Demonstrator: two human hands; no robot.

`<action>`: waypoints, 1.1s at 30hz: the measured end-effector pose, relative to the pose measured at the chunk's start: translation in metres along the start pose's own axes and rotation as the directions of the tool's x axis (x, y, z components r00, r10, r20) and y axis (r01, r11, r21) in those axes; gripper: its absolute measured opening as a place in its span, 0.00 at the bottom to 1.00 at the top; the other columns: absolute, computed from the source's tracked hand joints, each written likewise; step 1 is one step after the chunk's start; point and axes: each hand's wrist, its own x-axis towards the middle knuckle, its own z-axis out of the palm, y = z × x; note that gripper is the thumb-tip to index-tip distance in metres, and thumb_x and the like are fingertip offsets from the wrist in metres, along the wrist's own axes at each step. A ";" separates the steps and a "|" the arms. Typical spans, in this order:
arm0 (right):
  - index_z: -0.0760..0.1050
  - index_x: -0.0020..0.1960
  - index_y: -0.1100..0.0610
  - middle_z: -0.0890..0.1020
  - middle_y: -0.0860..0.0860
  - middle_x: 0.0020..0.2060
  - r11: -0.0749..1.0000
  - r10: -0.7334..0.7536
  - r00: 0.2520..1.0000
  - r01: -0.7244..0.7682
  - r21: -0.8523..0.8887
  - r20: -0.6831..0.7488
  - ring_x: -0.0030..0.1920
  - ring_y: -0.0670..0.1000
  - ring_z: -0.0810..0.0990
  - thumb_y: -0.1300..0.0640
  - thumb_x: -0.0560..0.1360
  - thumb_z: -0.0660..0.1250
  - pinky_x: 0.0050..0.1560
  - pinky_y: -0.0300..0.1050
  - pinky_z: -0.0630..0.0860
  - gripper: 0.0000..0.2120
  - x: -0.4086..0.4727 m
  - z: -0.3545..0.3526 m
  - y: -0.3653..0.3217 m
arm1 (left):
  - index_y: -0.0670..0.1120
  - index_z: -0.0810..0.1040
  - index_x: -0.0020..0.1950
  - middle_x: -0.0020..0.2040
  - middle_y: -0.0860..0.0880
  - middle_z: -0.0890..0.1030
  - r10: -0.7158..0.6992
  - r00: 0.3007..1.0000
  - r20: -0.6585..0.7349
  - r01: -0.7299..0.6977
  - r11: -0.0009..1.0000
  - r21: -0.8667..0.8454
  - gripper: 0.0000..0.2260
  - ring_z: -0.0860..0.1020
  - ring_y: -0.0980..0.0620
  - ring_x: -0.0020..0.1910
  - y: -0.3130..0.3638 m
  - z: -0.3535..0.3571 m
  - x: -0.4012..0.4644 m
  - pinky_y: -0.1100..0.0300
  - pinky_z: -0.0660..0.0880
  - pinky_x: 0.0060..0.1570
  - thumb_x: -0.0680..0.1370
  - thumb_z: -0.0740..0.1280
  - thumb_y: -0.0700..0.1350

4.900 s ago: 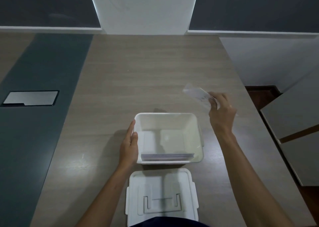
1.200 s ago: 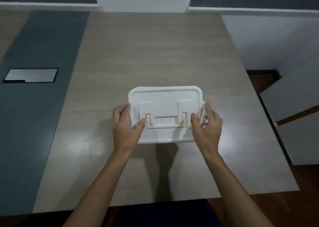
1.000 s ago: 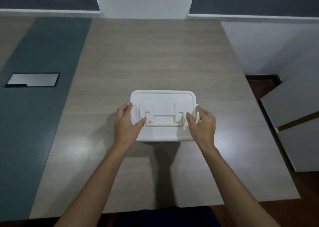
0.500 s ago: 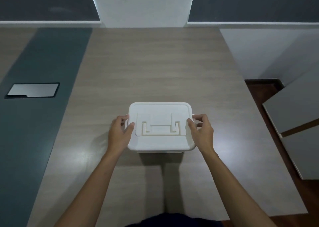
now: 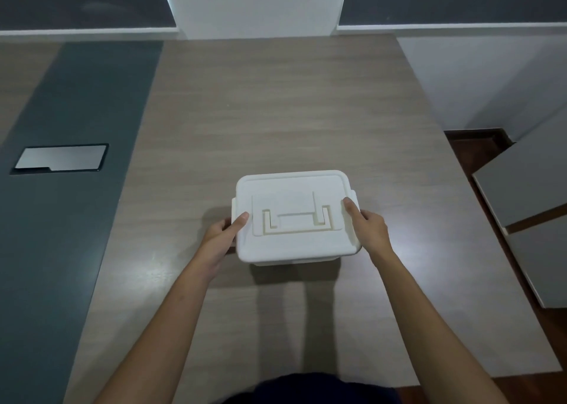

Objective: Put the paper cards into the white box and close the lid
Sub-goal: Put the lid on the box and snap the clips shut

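Observation:
The white box (image 5: 291, 260) stands on the wooden table with its white lid (image 5: 294, 244) lying flat on top, covering it fully. A recessed handle shape shows in the middle of the lid. My left hand (image 5: 223, 233) grips the lid's left edge, thumb on top and fingers down the side. My right hand (image 5: 366, 227) grips the right edge the same way. The paper cards are hidden inside the box.
The wooden table (image 5: 276, 121) stretches far ahead, with a dark grey strip (image 5: 76, 189) on its left holding a silver cover plate (image 5: 60, 157). Grey cabinet panels (image 5: 530, 216) stand off the table's right edge.
The lid, tilted over the box a second ago, now lies flat on it. Both hands have slid to its side edges. Earlier still, the box was open with cards inside.

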 end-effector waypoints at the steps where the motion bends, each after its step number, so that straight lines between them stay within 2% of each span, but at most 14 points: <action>1: 0.76 0.40 0.59 0.80 0.50 0.37 1.000 0.026 1.000 -0.026 0.002 0.001 0.37 0.51 0.77 0.34 0.73 0.64 0.35 0.42 0.71 0.26 0.000 0.000 -0.001 | 0.43 0.80 0.59 0.53 0.46 0.85 -0.020 1.000 0.014 0.021 1.000 -0.023 0.17 0.82 0.47 0.48 0.000 -0.001 0.000 0.56 0.78 0.44 0.76 0.69 0.54; 6: 0.76 0.41 0.61 0.80 0.53 0.39 0.999 0.032 0.998 -0.032 -0.003 -0.045 0.37 0.51 0.77 0.33 0.72 0.64 0.35 0.43 0.71 0.28 0.000 0.003 0.000 | 0.41 0.81 0.57 0.54 0.43 0.85 -0.039 0.999 -0.015 0.039 0.998 -0.043 0.19 0.83 0.46 0.48 -0.002 -0.002 0.004 0.55 0.78 0.43 0.75 0.70 0.55; 8: 0.77 0.45 0.61 0.81 0.53 0.42 0.999 0.044 0.998 -0.044 0.002 -0.040 0.39 0.51 0.78 0.33 0.72 0.64 0.36 0.44 0.72 0.29 0.000 0.004 0.000 | 0.39 0.79 0.59 0.54 0.43 0.85 -0.048 0.998 -0.029 0.046 0.996 -0.080 0.22 0.83 0.45 0.48 -0.003 -0.002 0.004 0.54 0.78 0.43 0.73 0.72 0.54; 11: 0.75 0.49 0.59 0.80 0.51 0.43 0.999 0.037 0.996 -0.036 0.011 -0.086 0.41 0.49 0.77 0.34 0.71 0.67 0.36 0.43 0.70 0.27 -0.002 0.004 -0.002 | 0.39 0.74 0.59 0.52 0.44 0.82 -0.015 0.988 -0.153 -0.007 0.990 -0.140 0.24 0.81 0.47 0.45 -0.003 0.001 0.001 0.51 0.80 0.43 0.71 0.76 0.50; 13: 0.75 0.49 0.59 0.79 0.50 0.43 0.999 -0.026 0.982 0.031 0.026 -0.185 0.40 0.48 0.77 0.37 0.70 0.70 0.35 0.40 0.69 0.25 -0.004 0.006 -0.002 | 0.41 0.72 0.57 0.51 0.45 0.79 0.063 0.965 -0.254 -0.087 0.993 -0.085 0.22 0.80 0.48 0.45 -0.002 0.005 0.000 0.48 0.80 0.47 0.71 0.76 0.48; 15: 0.75 0.48 0.59 0.80 0.51 0.42 0.994 -0.101 0.958 0.105 0.002 -0.269 0.39 0.48 0.76 0.40 0.70 0.71 0.35 0.38 0.69 0.22 -0.006 0.009 -0.002 | 0.42 0.71 0.56 0.50 0.47 0.79 0.129 0.946 -0.298 -0.146 0.989 -0.034 0.21 0.79 0.48 0.47 -0.003 0.008 -0.001 0.46 0.79 0.50 0.70 0.77 0.48; 17: 0.76 0.47 0.59 0.80 0.50 0.41 0.987 -0.158 0.938 0.155 -0.032 -0.309 0.40 0.49 0.77 0.41 0.71 0.71 0.35 0.36 0.68 0.20 -0.009 0.012 -0.002 | 0.43 0.72 0.54 0.48 0.50 0.78 0.201 0.920 -0.337 -0.203 0.979 0.031 0.19 0.78 0.49 0.48 -0.004 0.011 -0.004 0.49 0.78 0.51 0.71 0.76 0.48; 21: 0.76 0.50 0.56 0.81 0.50 0.44 0.960 -0.278 0.904 0.253 -0.116 -0.326 0.44 0.50 0.78 0.44 0.74 0.69 0.36 0.36 0.68 0.16 -0.013 0.016 0.000 | 0.45 0.73 0.50 0.44 0.53 0.78 0.339 0.848 -0.407 -0.287 0.940 0.186 0.11 0.78 0.50 0.47 -0.004 0.023 -0.011 0.55 0.75 0.45 0.73 0.72 0.46; 24: 0.76 0.50 0.57 0.81 0.51 0.44 0.933 -0.354 0.865 0.298 -0.203 -0.357 0.44 0.52 0.78 0.44 0.75 0.67 0.40 0.42 0.69 0.16 -0.012 0.017 0.004 | 0.47 0.73 0.50 0.47 0.51 0.79 0.410 0.809 -0.421 -0.327 0.909 0.258 0.09 0.78 0.50 0.47 -0.010 0.027 -0.013 0.55 0.76 0.45 0.75 0.71 0.47; 27: 0.76 0.49 0.59 0.81 0.52 0.43 0.905 -0.410 0.831 0.321 -0.279 -0.376 0.43 0.52 0.77 0.45 0.76 0.66 0.43 0.43 0.69 0.16 -0.010 0.017 0.007 | 0.46 0.74 0.50 0.45 0.51 0.79 0.454 0.777 -0.436 -0.339 0.886 0.318 0.08 0.77 0.50 0.45 -0.011 0.029 -0.014 0.57 0.74 0.43 0.76 0.69 0.46; 31: 0.75 0.47 0.60 0.78 0.53 0.44 0.819 -0.533 0.769 0.364 -0.444 -0.352 0.39 0.50 0.73 0.50 0.78 0.65 0.40 0.42 0.67 0.12 -0.011 0.019 0.005 | 0.43 0.76 0.51 0.43 0.51 0.79 0.532 0.728 -0.433 -0.351 0.831 0.431 0.07 0.77 0.50 0.41 -0.011 0.031 -0.012 0.57 0.74 0.42 0.77 0.67 0.46; 33: 0.74 0.47 0.60 0.77 0.53 0.44 0.804 -0.554 0.754 0.374 -0.463 -0.352 0.38 0.50 0.72 0.51 0.78 0.65 0.40 0.41 0.66 0.11 -0.011 0.019 0.005 | 0.43 0.77 0.51 0.43 0.51 0.79 0.548 0.715 -0.434 -0.359 0.820 0.445 0.07 0.77 0.49 0.40 -0.013 0.030 -0.011 0.57 0.74 0.42 0.77 0.67 0.46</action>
